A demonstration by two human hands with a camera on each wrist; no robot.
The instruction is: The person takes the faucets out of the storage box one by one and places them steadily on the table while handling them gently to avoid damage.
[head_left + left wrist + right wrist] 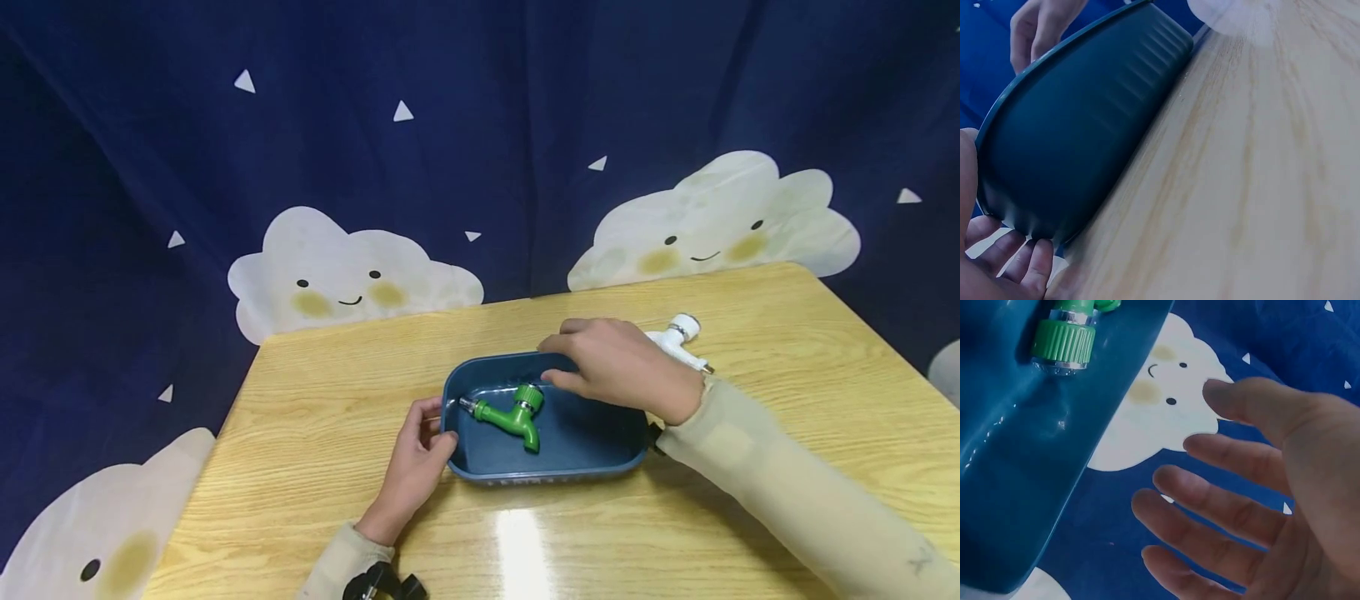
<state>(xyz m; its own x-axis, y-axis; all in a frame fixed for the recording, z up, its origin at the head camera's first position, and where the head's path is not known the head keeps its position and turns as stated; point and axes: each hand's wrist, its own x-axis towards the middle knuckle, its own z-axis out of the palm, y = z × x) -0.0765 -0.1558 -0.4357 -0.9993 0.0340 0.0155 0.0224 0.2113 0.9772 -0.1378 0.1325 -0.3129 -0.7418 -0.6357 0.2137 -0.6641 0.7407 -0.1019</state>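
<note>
A dark blue plastic basin (592, 429) sits on the wooden table. My left hand (416, 458) holds its left end, thumb at the rim and fingers against the outer wall; the left wrist view shows those fingers (1038, 265) bent at the basin's lower edge. Inside the basin lies a green tap (513, 419) with a ribbed knob and a metal threaded end. My right hand (618, 367) hovers by the far rim. Its fingers are loosely spread with nothing between them, as the right wrist view shows. Partly behind the right wrist, a white tap (678, 337) lies on the table.
The wooden table (315, 442) reaches back to a dark blue curtain (480, 125) printed with smiling clouds and white triangles. A black strap mount (384, 581) is on the left wrist. The right sleeve (795, 475) crosses the table's right part.
</note>
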